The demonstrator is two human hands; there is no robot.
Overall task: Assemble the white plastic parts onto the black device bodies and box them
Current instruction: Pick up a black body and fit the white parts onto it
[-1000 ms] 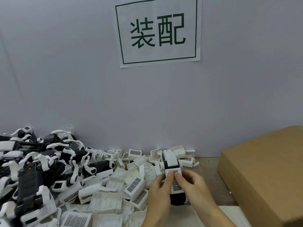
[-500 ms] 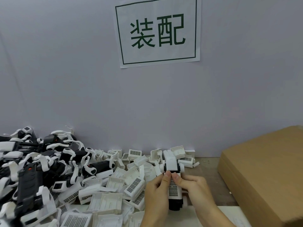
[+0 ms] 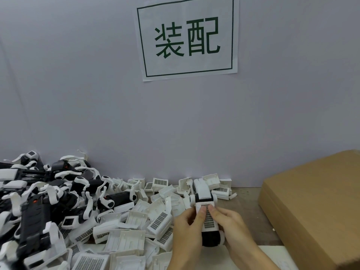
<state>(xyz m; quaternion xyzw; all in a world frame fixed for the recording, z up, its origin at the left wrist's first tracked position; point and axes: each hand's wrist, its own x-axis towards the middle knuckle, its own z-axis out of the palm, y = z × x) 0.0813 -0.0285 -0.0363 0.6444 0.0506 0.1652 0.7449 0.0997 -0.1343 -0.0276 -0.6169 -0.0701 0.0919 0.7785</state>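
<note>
Head view. Since the frame a second ago the device (image 3: 206, 219) has shifted slightly: the black end nearest the camera now sits a little lower and its white top piece at the far end shows more plainly, standing clear above the thumbs. Half a second ago the pose was nearly the same as now; the hands have barely moved between those two moments. The piles and the box are unchanged.

Left hand (image 3: 188, 228) and right hand (image 3: 232, 227) are close together, both clamped on the device, fingers curled round its sides. Both thumbs lie side by side on the white grille cover (image 3: 208, 221), which sits on the black body (image 3: 211, 238). The thumb tips almost touch. Whether the cover is fully seated cannot be told.

The device is held just above the table (image 3: 247, 193), at the right edge of the pile of loose white covers (image 3: 136, 227), some grille-up, some hollow side up. Further left, a heap of black bodies with white clips (image 3: 48, 195) reaches the frame edge.

Cardboard box (image 3: 315, 201) at right, well apart from the hands, top closed or flat. On the grey wall (image 3: 97, 94) behind hangs a paper sign (image 3: 187, 38) with two green characters in a green frame.
</note>
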